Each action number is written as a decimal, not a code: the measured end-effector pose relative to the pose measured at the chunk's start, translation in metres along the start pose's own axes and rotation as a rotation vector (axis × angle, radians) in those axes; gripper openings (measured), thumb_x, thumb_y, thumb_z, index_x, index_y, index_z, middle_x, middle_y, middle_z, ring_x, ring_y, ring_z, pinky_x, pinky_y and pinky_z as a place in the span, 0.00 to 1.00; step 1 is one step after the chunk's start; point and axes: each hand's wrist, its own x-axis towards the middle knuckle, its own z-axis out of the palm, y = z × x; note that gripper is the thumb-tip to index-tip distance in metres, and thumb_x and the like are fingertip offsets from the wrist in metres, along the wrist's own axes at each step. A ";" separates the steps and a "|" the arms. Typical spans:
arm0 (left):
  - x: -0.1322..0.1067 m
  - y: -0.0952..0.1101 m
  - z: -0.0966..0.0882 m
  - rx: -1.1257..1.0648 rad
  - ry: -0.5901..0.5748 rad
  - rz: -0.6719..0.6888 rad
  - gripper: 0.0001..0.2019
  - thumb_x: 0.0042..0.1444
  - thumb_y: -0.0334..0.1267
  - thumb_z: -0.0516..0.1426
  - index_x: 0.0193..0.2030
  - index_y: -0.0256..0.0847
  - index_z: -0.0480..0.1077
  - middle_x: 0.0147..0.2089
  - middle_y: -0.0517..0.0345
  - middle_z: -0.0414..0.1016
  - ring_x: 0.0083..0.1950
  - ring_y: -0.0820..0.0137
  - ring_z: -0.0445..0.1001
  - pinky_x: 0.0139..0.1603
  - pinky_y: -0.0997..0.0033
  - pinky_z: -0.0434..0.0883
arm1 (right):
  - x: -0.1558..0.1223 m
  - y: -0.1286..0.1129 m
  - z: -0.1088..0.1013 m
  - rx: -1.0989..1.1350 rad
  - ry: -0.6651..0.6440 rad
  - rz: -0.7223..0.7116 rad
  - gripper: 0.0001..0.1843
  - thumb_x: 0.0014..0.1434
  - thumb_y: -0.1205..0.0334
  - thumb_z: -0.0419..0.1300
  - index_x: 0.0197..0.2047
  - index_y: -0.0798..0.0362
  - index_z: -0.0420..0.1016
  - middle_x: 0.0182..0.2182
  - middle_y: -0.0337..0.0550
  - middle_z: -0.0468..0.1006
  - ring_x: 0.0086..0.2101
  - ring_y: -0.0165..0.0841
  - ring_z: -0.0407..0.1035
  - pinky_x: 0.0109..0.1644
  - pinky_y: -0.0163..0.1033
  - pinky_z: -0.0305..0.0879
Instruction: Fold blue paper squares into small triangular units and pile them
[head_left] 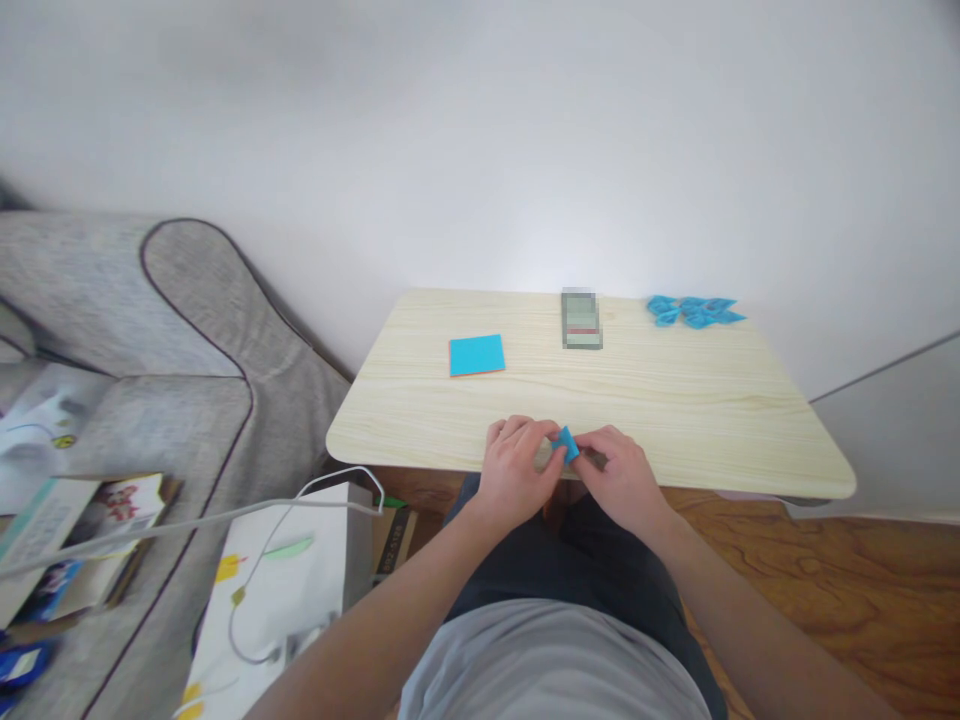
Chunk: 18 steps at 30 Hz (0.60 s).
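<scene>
Both hands meet at the near edge of a light wooden table [675, 410]. My left hand [516, 468] and my right hand [621, 478] pinch a small folded piece of blue paper [566, 442] between their fingertips. The paper sticks up between the thumbs, just above the table's edge. A square pad of blue paper [476, 354] lies flat on the table to the far left of my hands. Several folded blue paper pieces [694, 310] are piled at the table's far right corner.
A phone [581, 318] lies near the far edge of the table, against a white wall. A grey sofa [150, 330] with books stands on the left. A white paper bag [285, 590] sits by my left knee. Wooden floor shows at right.
</scene>
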 end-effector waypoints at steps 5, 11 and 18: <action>0.009 0.007 0.003 0.022 -0.073 0.038 0.07 0.62 0.35 0.59 0.46 0.47 0.75 0.51 0.58 0.81 0.56 0.61 0.72 0.59 0.54 0.63 | 0.009 0.004 0.000 0.051 0.010 0.202 0.09 0.60 0.61 0.62 0.41 0.47 0.83 0.35 0.39 0.84 0.36 0.36 0.76 0.42 0.40 0.68; 0.010 0.003 0.006 0.038 -0.122 0.075 0.08 0.61 0.34 0.59 0.47 0.47 0.75 0.52 0.60 0.81 0.56 0.62 0.73 0.59 0.54 0.63 | 0.012 0.007 -0.009 -0.233 -0.037 0.128 0.03 0.58 0.61 0.64 0.32 0.47 0.79 0.30 0.39 0.81 0.35 0.38 0.73 0.40 0.42 0.64; 0.010 -0.007 0.009 -0.007 -0.110 0.079 0.06 0.64 0.34 0.59 0.41 0.47 0.78 0.49 0.61 0.82 0.54 0.65 0.74 0.57 0.56 0.64 | 0.002 0.019 -0.011 -0.233 0.065 -0.124 0.05 0.62 0.63 0.64 0.42 0.49 0.79 0.40 0.45 0.79 0.44 0.40 0.72 0.48 0.46 0.67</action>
